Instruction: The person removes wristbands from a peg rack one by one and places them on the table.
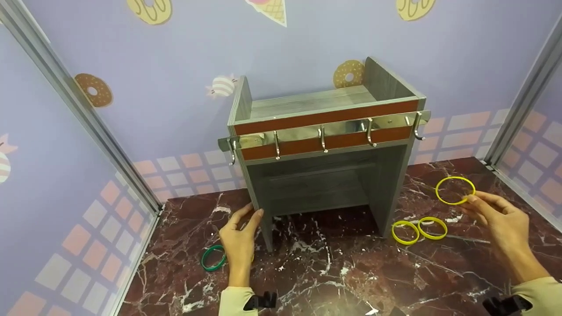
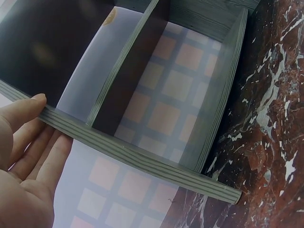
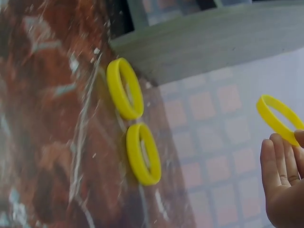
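A grey wooden shelf unit (image 1: 386, 175) stands against the wall, with a metal hook rail (image 1: 303, 134) across its red-brown front band. My left hand (image 1: 240, 230) grips the front edge of its left side panel, thumb on one face and fingers on the other, as the left wrist view (image 2: 33, 156) also shows. Out to the right, my right hand (image 1: 505, 219) pinches a yellow ring (image 1: 456, 177) between thumb and fingers, raised off the table. Two more yellow rings, one nearer the shelf (image 1: 394, 235) and one beside it (image 1: 445, 230), lie on the tabletop. No ring hangs on the hooks.
A green ring (image 1: 203, 259) lies on the marble table (image 1: 307, 281) left of my left wrist, and a bit of yellow shows behind that wrist. Patterned wall panels (image 1: 175, 87) enclose the back and both sides.
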Available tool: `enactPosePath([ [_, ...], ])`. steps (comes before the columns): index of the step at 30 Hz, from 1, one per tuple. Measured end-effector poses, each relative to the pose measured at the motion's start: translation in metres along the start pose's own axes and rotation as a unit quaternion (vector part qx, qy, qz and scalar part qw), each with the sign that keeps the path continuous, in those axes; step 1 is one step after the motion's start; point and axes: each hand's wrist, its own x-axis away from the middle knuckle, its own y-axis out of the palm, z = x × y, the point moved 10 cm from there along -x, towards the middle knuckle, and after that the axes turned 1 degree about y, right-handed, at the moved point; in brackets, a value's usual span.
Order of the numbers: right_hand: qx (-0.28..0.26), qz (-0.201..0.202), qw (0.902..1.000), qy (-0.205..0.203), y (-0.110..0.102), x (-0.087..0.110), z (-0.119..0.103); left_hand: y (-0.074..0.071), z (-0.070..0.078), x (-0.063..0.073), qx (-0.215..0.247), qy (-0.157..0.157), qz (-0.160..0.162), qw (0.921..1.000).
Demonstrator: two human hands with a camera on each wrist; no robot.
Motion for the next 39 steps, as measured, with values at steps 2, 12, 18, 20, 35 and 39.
enactPosePath([
  [2,0.015,0.01,0.9998,0.004,-0.008,-0.002,0.002,0.0,0.0,0.0,0.001,-0.002,0.001,1.0],
  [12,0.064,0.058,0.9951,0.049,-0.044,-0.005,0.015,-0.001,0.001,0.004,-0.007,-0.001,-0.001,1.0],
  [18,0.074,0.054,0.995,0.041,-0.058,-0.007,0.02,-0.001,0.003,0.004,-0.024,0.011,-0.006,0.9996],
  [20,0.083,0.052,0.9944,0.039,-0.063,-0.007,0.023,-0.001,0.004,0.004,-0.021,0.009,-0.006,0.9997],
  [35,0.161,0.03,0.9807,0.107,-0.092,-0.007,0.055,-0.006,0.006,0.007,-0.032,0.009,0.012,0.9994],
  [39,0.176,0.024,0.9743,0.139,-0.095,-0.007,0.059,-0.005,0.007,0.007,-0.037,0.017,0.011,0.9991],
])
